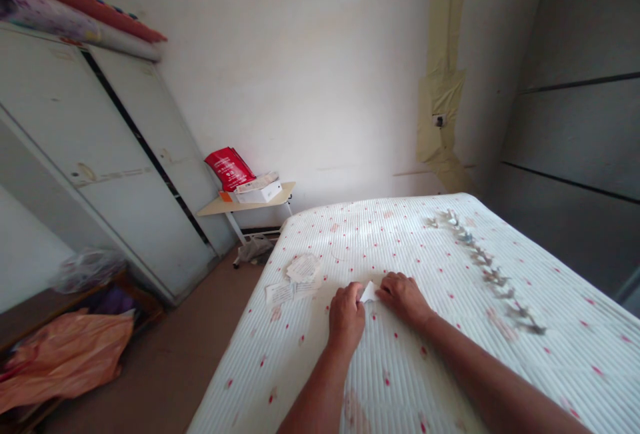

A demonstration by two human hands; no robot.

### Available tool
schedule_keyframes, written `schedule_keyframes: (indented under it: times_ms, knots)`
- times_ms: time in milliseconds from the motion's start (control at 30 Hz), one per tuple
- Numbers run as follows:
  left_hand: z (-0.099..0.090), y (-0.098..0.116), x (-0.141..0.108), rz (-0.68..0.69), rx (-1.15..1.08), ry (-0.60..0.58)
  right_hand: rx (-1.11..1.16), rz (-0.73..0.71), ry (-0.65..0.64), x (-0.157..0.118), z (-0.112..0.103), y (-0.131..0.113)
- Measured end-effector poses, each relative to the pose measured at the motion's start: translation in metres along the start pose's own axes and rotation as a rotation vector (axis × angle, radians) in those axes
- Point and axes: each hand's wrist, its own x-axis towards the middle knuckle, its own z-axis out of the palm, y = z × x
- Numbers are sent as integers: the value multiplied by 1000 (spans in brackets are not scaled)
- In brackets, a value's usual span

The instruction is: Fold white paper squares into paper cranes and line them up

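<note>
Between my two hands a small piece of folded white paper (370,292) rests low over the bed. My left hand (347,313) pinches its left side with bent fingers. From the right, my right hand (403,297) grips the other edge, fingers curled. Fine creases in the paper are too small to make out. Left of my hands lie several loose printed paper sheets (303,269), partly overlapping. Off to the right, a long row of small folded paper figures (484,257) stretches along the mattress, somewhat blurred.
The bed (360,221) has a white ribbed cover with red dots. Behind its left corner stands a small table (280,195) with a red bag (231,169) and a white box (265,192). A wardrobe (130,154) is at left; orange plastic (75,354) lies low beside it.
</note>
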Motion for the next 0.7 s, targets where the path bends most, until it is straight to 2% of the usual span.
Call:
schedule_keyframes:
  times_ms: [233,433,700]
  knots:
    - [-3,1,-4,152,132,-29,-76,50,-11,3,-2,-6]
    - [-11,6,-7,149,233,-124,-121,54,-6,4,2,-6]
    - [-10,5,-12,184,250,-91,-142,58,-8,2,-1,-10]
